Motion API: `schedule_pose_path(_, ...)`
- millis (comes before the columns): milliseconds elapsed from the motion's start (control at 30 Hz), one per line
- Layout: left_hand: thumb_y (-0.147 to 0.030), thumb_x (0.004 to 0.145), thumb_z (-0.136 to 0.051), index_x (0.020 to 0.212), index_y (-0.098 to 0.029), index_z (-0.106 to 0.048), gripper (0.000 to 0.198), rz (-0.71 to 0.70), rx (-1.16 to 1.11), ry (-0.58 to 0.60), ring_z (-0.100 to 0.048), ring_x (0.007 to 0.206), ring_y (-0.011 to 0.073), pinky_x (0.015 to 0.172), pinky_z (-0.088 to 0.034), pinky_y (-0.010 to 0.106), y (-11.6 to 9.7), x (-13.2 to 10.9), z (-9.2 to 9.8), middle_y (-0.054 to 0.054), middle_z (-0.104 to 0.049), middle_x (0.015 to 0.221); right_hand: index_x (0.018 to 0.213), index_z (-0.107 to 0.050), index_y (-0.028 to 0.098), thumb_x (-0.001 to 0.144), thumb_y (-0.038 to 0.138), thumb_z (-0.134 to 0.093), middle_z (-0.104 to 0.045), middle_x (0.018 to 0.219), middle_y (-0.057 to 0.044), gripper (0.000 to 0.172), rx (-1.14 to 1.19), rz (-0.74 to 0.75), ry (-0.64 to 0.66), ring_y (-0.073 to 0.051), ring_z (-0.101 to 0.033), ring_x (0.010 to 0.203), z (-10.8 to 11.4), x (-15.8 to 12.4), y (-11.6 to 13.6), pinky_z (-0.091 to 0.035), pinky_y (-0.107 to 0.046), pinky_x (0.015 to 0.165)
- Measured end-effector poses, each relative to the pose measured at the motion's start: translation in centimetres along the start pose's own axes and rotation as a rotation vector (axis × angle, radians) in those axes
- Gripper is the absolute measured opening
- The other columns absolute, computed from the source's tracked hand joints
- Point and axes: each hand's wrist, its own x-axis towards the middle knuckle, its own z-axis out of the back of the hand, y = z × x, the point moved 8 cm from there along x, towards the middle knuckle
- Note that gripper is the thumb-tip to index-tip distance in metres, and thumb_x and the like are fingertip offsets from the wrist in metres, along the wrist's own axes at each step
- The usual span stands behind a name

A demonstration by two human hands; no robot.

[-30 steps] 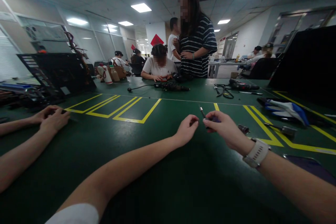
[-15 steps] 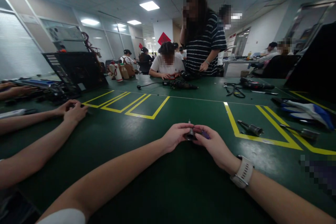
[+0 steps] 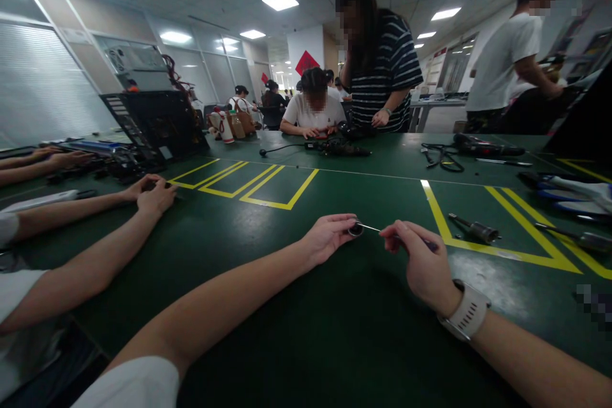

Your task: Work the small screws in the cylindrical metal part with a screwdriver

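Note:
Above the green tabletop, my left hand [image 3: 329, 239] pinches a small round metal cup-shaped part [image 3: 356, 229], its hollow end facing right. Fingers wrapped around a dark handle, my right hand [image 3: 421, 258] holds a screwdriver [image 3: 370, 227] with a thin bright shaft. The shaft points left and its tip meets the metal part at the rim or opening; I cannot tell which. To the right of my right hand, a metal part with a shaft [image 3: 474, 228] lies inside a yellow taped outline. Another similar shafted part [image 3: 576, 237] lies farther right.
Yellow tape [image 3: 268, 204] marks outlines on the green table [image 3: 287, 344]. At the back lie a black corded tool [image 3: 337, 146] and another power tool [image 3: 488, 145]. Blue-white gloves [image 3: 574, 194] lie right. A co-worker's hands [image 3: 155, 194] are at left, near a black computer case [image 3: 157, 124].
My right hand has drawn back to the right, and the screwdriver now lies sideways toward the metal part. The part has turned in my left hand. A person has come into view at right.

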Motion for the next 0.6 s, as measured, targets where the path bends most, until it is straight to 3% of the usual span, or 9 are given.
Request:
schedule_pose_path(267, -0.002, 0.077, -0.058, 0.096, -0.007, -0.061, 0.019, -0.065, -0.052, -0.029, -0.066, 0.083, 0.0160, 0.078, -0.054, 0.026, 0.3, 0.5, 0.5, 0.011, -0.068, 0.088, 0.074, -0.063, 0.020, 0.087, 0.036, -0.044, -0.057, 0.068, -0.002, 0.028, -0.322, 0.034, 0.088, -0.019, -0.055, 0.068, -1.3, -0.4, 0.1, -0.041, -0.031, 0.061)
schedule_pose_path(500, -0.001, 0.075, -0.060, 0.091, -0.007, -0.063, 0.017, -0.126, -0.021, 0.008, -0.065, 0.079, 0.0126, 0.079, -0.054, 0.025, 0.4, 0.8, 0.4, 0.007, -0.067, 0.082, 0.073, -0.063, 0.019, 0.086, 0.029, -0.045, -0.061, 0.073, -0.005, 0.024, -0.511, 0.157, 0.163, -0.020, -0.056, 0.071, -2.9, -0.9, 0.9, -0.040, -0.033, 0.064)
schedule_pose_path(600, -0.003, 0.076, -0.061, 0.092, -0.007, -0.063, 0.018, -0.125, -0.008, -0.009, -0.065, 0.079, 0.0129, 0.079, -0.054, 0.026, 0.5, 0.8, 0.5, 0.008, -0.068, 0.084, 0.071, -0.065, 0.019, 0.085, 0.032, -0.046, -0.062, 0.072, -0.005, 0.026, -0.425, 0.050, 0.134, -0.021, -0.056, 0.071, -2.2, -0.5, 0.0, -0.041, -0.034, 0.065)
